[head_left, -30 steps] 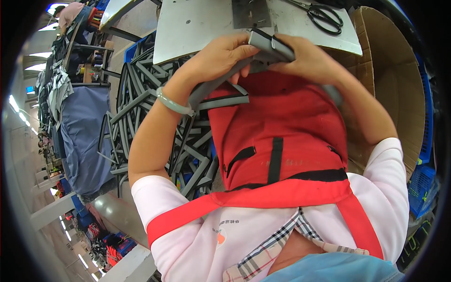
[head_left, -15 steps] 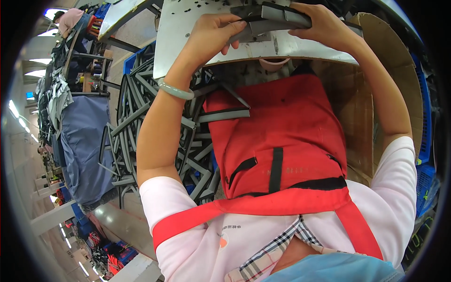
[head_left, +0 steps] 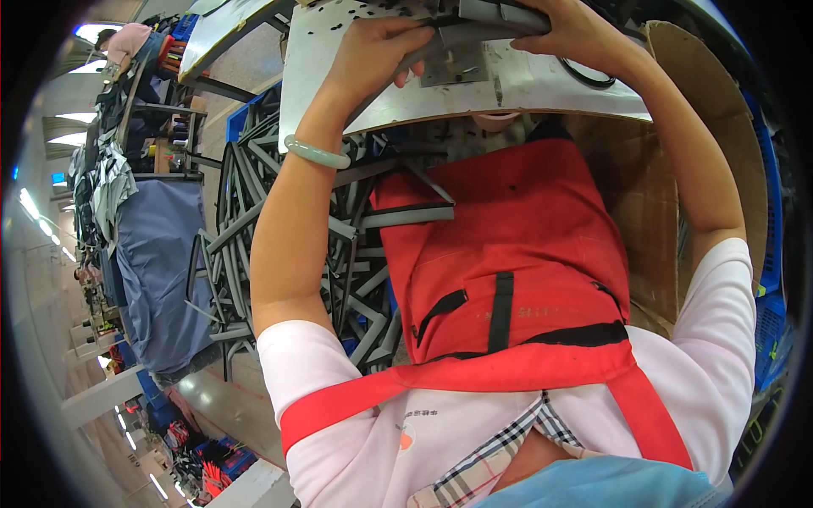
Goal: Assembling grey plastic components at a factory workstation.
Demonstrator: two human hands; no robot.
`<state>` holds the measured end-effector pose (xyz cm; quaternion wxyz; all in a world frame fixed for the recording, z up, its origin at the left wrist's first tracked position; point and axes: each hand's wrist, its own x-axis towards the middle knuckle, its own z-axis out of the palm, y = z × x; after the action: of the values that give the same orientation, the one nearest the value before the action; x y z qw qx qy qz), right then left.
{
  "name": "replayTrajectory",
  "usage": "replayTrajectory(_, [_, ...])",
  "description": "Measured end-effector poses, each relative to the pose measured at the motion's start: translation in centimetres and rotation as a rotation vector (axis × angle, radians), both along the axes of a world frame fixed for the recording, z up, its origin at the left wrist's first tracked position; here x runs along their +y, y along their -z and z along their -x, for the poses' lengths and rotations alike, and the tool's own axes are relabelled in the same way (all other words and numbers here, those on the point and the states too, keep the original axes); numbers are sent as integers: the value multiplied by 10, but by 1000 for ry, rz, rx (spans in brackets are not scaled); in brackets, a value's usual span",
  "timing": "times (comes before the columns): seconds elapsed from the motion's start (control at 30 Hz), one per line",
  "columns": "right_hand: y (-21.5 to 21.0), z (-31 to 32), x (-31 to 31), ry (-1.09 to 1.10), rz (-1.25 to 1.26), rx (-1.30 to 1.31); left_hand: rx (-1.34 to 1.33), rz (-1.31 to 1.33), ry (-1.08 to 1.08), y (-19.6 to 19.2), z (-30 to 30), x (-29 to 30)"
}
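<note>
Over the white worktable [head_left: 318, 93], at the top of the view, a folded grey strip with black edging [head_left: 478, 32] spans between my two hands. My left hand [head_left: 377, 57] pinches it at its left part, and a grey tail runs down under the wrist past the table's front edge. Wrapped round the right end is my right hand [head_left: 576, 35], its thumb beneath the strip. The upper part of the strip is cut off by the frame's edge. Beneath it, a metal plate [head_left: 457, 69] is set in the tabletop.
A heap of similar grey strips [head_left: 246, 203] fills a blue crate at my left. A cardboard box [head_left: 711, 127] and blue baskets [head_left: 771, 326] stand at right. A red apron [head_left: 508, 229] covers my lap. Black scraps lie on the table; a person [head_left: 127, 42] is far left.
Both hands have shifted slightly up and left with the strip. A grey tail now shows below my left wrist, and a black loop has come into sight beside my right hand.
</note>
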<state>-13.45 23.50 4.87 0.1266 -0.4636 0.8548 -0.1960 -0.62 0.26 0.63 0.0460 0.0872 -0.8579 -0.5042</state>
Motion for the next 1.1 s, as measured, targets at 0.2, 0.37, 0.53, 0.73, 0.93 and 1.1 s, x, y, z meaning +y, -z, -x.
replayTrajectory(0.2, [14, 22, -9, -28, 101, 52, -50, 5, -19, 2, 27, -10])
replayTrajectory(0.37, [24, 25, 9, 111, 268, 129, 108, -200, -126, 4, 14, -22])
replayTrajectory(0.53, [54, -66, 9, -383, 290, 317, -67, 204, 30, -4, -21, 13])
replayTrajectory(0.73, [93, -161, -41, -605, 237, 591, -57, 15, 285, 9, -7, 72])
replayTrajectory(0.93, [64, -83, 9, -304, 325, 392, -329, -121, 189, 24, -66, 11])
replayTrajectory(1.1, [50, -36, 53, -37, 191, 141, -118, -433, 233, 30, -88, 9])
